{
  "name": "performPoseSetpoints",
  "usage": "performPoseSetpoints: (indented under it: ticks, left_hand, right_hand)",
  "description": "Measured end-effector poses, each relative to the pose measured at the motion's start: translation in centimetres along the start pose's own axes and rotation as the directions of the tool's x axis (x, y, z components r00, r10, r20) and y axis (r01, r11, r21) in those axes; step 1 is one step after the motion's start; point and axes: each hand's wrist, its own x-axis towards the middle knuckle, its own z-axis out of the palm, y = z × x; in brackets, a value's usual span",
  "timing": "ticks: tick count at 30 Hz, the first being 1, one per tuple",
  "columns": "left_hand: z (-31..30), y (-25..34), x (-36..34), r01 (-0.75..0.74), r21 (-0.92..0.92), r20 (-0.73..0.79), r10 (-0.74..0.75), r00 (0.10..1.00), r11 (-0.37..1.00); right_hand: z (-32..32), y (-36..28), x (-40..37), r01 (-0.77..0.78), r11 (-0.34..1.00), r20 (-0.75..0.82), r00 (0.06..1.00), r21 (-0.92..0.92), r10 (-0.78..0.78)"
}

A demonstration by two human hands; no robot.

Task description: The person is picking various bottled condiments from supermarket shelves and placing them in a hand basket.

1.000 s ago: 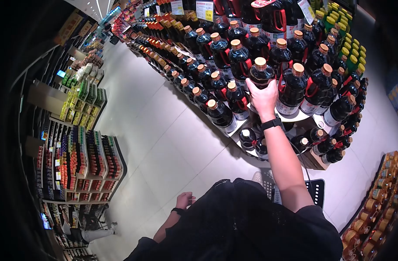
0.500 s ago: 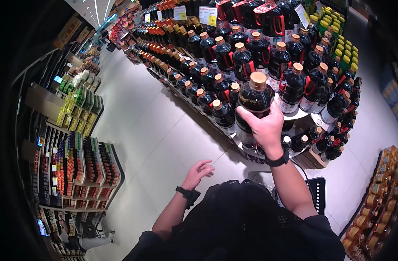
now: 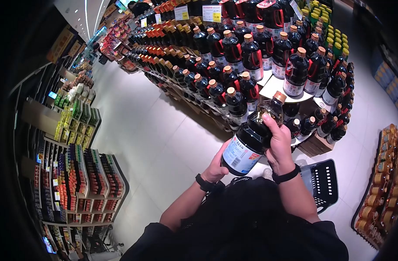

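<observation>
A large soy sauce bottle (image 3: 241, 153), dark with an orange-gold cap and a white and blue label, is tilted in front of me, its cap toward the upper right. My right hand (image 3: 279, 141) grips it near the neck, thumb across the shoulder. Its lower end rests in my left hand (image 3: 216, 168), whose fingers go under the base and are partly hidden. The label with its barcode faces up toward me. Just beyond stand similar bottles (image 3: 296, 74) with red handles on a white shelf board (image 3: 275, 92).
A dark shopping basket (image 3: 332, 198) is beside my right forearm. The tiered bottle display (image 3: 220, 98) carries price tags (image 3: 212, 14) on top. Amber bottles (image 3: 379, 191) stand on the floor at right. Shelves of goods (image 3: 88, 182) line the left, across the pale aisle floor (image 3: 160, 143).
The bottle has come away from the display toward me and gone from upright to tilted. My left hand, free before, has moved right to its base. More of the basket shows.
</observation>
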Motion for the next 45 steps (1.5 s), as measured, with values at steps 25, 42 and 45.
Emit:
performPoseSetpoints:
  ticks: [25,42,45]
  left_hand:
    - [5.0,-3.4,-8.1,-0.035,-0.289,-0.129,-0.002,0.992,0.957]
    - [16.0,-8.6,-2.9,0.17,-0.117,-0.143,-0.186,0.972,0.978]
    - [16.8,-9.1,-2.9,0.221,-0.124,-0.143,-0.238,0.961,0.967]
  right_hand:
    - [-0.9,-1.1,-12.6,0.033,0.975,0.247,0.969,-0.221,0.023]
    - [-18.0,-9.8,-10.5,0.015,0.919,-0.003,1.0,-0.395,-0.018]
    - [-19.3,-10.5,-10.9,0.0,0.945,-0.005,1.0,-0.326,-0.001]
